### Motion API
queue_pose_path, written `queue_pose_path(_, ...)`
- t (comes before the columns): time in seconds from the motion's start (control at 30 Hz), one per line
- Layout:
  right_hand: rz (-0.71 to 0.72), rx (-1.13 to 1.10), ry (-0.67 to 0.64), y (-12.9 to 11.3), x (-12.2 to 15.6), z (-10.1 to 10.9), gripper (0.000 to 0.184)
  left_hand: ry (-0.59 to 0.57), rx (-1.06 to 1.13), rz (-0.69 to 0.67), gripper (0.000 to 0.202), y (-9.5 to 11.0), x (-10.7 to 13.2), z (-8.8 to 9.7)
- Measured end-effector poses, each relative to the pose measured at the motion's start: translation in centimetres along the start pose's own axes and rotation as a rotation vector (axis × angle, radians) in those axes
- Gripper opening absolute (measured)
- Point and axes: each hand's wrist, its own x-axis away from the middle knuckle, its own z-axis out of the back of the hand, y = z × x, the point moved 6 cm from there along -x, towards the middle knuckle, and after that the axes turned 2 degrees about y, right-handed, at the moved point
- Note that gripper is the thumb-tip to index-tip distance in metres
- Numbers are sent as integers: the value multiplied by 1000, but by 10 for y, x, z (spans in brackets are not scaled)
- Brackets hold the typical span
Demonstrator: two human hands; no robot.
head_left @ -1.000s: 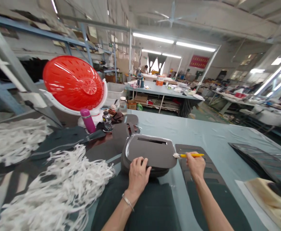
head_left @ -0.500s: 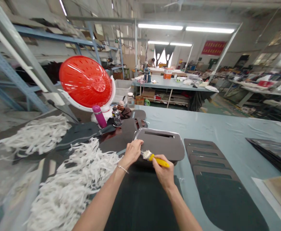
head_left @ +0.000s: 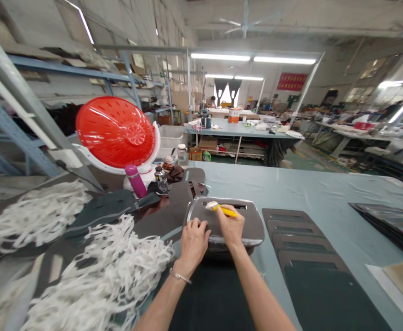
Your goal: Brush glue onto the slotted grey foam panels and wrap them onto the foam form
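Note:
A grey slotted panel [head_left: 235, 225] with rounded corners tops a stack on the table in front of me. Whitish, shiny material shows along its rim. My right hand [head_left: 231, 226] grips a yellow-handled brush [head_left: 226, 211], its pale bristles over the panel near the slot's left end. Whether the bristles touch the surface I cannot tell. On the panel's front left part rests my left hand [head_left: 195, 240], fingers bent a little and holding nothing. Below both hands lies a dark green sheet [head_left: 211, 294].
A heap of white strips [head_left: 108, 271] lies left. Behind it stand a purple bottle [head_left: 135, 181] and a red colander-like basin [head_left: 118, 133]. Overlapping slotted panels [head_left: 291, 228] lie right, with a dark stack [head_left: 387, 225] farther over. A person [head_left: 209, 102] is far back.
The brush has moved from the panel's front left edge up toward the slot. My left hand has shifted down and lies on the panel's front part. The view has tilted up slightly.

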Motion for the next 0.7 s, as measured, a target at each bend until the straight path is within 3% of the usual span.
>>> queue_pose_path(0.07, 27, 26, -66, 4, -4, -32, 26, 7, -6, 6, 19, -1, 0, 0)
queue_pose_path(0.13, 17, 98, -60, 18, -9, -25, 26, 12, 5, 13, 19, -2, 1, 0)
queue_pose_path(0.2, -7, 223, 53, 36, -18, 16, 26, 19, 22, 20, 19, -4, 1, 1)
queue_pose_path(0.27, -28, 407, 254, 46, -28, 67, 26, 29, 24, 19, 20, -4, 1, 1)
queue_pose_path(0.33, -26, 514, 409, 44, -33, 94, 26, 40, 5, 10, 20, -3, 0, 0)
queue_pose_path(0.4, 36, 463, 389, 34, -35, 81, 26, 45, -30, -1, 21, -1, 0, -2)
queue_pose_path(0.5, 167, 243, 98, 14, -30, 5, 27, 45, -78, -7, 24, 1, 0, -5)
queue_pose_path(0.57, 195, 218, -44, 10, -27, -38, 26, 41, -94, -12, 25, 2, 0, -7)
queue_pose_path(0.63, 173, 283, -73, 17, -31, -47, 25, 38, -96, -19, 26, 2, 1, -7)
queue_pose_path(0.7, 126, 385, -3, 33, -41, -17, 27, 38, -90, -21, 26, 1, 2, -6)
